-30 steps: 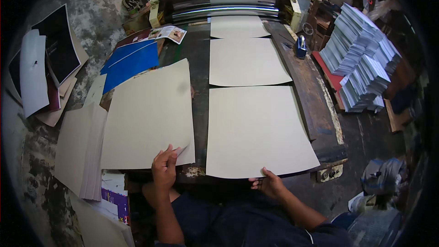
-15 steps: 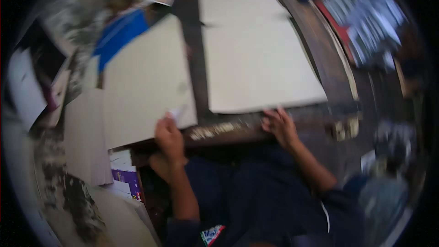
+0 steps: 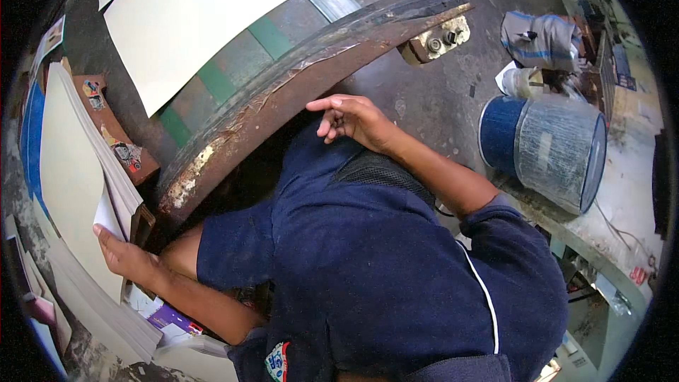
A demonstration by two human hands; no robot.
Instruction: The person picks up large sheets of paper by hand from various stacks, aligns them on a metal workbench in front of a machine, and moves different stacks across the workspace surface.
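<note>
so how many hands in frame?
2. Left hand at lower left on the cream sheet stack; right hand at centre by the rusty table edge. None seem hidden.

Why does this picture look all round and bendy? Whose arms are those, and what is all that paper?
The picture comes from a small wide-eyed camera worn on a person's head, looking down. That kind of lens bends straight edges, so everything looks round. The dark blue you see is the person's own shirt. Their left hand is touching the edge of a stack of cream paper sheets at the left. Their right hand rests, holding nothing, by the rusty metal edge of a work table. Another big cream sheet lies on that table. On the floor at the right stands a blue and grey drum, with a bundle of striped cloth behind it.
</note>
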